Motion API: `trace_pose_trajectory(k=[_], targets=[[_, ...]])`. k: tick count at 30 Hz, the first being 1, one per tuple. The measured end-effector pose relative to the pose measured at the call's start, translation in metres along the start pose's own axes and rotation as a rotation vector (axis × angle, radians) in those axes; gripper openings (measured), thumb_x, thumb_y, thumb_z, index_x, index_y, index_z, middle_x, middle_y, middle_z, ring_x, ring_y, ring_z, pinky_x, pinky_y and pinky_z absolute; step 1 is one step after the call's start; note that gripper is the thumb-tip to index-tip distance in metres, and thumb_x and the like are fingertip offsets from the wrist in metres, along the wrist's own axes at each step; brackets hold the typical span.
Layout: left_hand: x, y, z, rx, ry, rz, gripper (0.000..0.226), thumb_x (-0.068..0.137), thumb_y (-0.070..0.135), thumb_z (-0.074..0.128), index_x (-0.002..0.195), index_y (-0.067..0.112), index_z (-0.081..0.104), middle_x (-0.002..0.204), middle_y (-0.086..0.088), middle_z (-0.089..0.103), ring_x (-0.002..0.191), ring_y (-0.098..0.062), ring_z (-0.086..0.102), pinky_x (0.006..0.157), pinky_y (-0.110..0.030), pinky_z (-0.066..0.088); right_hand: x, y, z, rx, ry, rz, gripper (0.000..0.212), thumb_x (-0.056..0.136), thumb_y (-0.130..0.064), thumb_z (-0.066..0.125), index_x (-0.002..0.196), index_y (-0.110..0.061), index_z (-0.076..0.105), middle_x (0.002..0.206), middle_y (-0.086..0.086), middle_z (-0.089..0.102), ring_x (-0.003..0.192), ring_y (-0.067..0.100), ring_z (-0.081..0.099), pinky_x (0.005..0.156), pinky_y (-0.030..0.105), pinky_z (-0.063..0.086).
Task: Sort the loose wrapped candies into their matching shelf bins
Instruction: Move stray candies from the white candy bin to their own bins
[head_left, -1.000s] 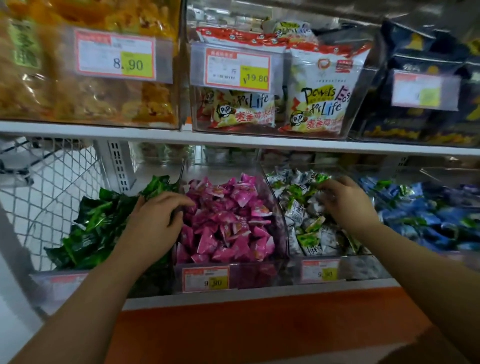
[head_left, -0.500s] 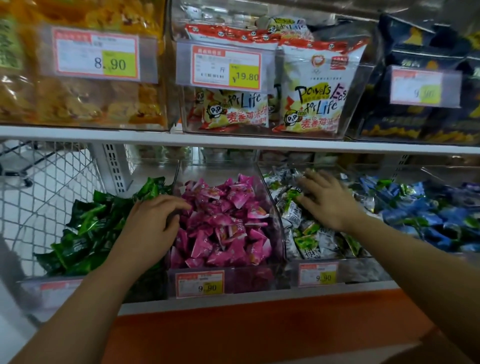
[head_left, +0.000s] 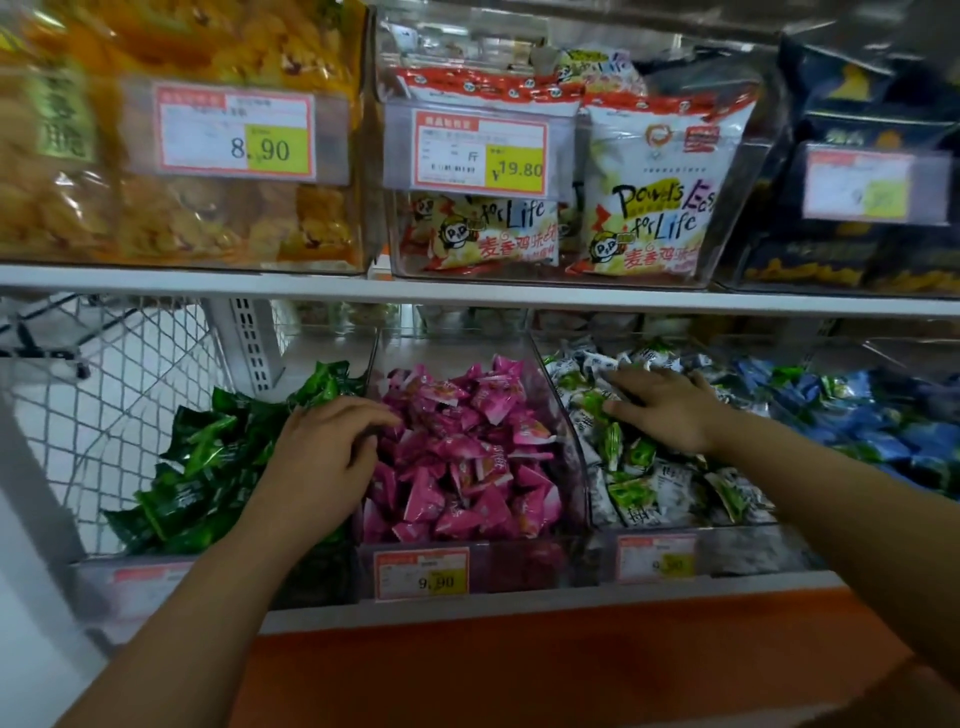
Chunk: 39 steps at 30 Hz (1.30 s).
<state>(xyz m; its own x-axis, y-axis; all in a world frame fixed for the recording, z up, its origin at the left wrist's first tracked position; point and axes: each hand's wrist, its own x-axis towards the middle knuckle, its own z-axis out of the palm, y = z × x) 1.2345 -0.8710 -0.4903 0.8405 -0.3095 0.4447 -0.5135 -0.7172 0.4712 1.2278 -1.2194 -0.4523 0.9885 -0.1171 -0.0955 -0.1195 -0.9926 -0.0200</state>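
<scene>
On the lower shelf (head_left: 519, 609), my left hand (head_left: 332, 457) sits where the green candies (head_left: 202, 467) meet the pink candies (head_left: 467, 452). Its fingers (head_left: 371, 415) are bent down, and I cannot tell if they hold anything. My right hand (head_left: 670, 410) lies flat, fingers straight, on the white-and-green candies (head_left: 639, 483). Wrappers lie jumbled, pointing every way. The price tag (head_left: 422, 571) under the pink ones reads 9.90. Above, the bags (head_left: 654, 187) read "for Life".

Left tag (head_left: 236, 132) 8.90, middle tag (head_left: 480, 153) 19.80, snack bag (head_left: 660, 192) "for Life", pink bin tag (head_left: 422, 574) 9.90
</scene>
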Motion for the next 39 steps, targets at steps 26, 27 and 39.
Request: trace_pose_trajectory(k=[26,27,39], targets=[[-0.041,-0.102,-0.092,-0.225,0.337,-0.384,0.039,0.095,0.002,0.044,0.115,0.032,0.057,0.12,0.017,0.045,0.112,0.004,0.039,0.094,-0.01,0.027,0.075,-0.334,-0.012,0.169,-0.019,-0.774,0.038,0.099,-0.027,0.046,0.137,-0.021,0.048,0.143,0.002,0.046,0.127,0.018,0.045,0.096,0.022,0.034],[-0.037,-0.104,-0.091,-0.24,0.338,-0.397,0.04,0.095,0.002,0.043,0.114,0.034,0.057,0.119,0.017,0.046,0.111,0.001,0.044,0.092,-0.012,0.031,0.085,-0.34,-0.01,0.177,-0.052,-0.767,0.039,0.099,-0.028,0.046,0.137,-0.02,0.047,0.143,0.003,0.047,0.127,0.018,0.046,0.096,0.021,0.033],[-0.022,-0.118,-0.082,-0.326,0.293,-0.482,0.046,0.096,0.01,0.046,0.101,0.056,0.048,0.108,0.033,0.047,0.096,0.019,0.046,0.069,0.005,0.035,0.147,-0.386,0.015,0.316,-0.432,-0.712,0.069,0.079,-0.069,0.053,0.115,-0.01,0.056,0.11,0.01,0.055,0.104,0.027,0.053,0.089,0.042,0.036]])
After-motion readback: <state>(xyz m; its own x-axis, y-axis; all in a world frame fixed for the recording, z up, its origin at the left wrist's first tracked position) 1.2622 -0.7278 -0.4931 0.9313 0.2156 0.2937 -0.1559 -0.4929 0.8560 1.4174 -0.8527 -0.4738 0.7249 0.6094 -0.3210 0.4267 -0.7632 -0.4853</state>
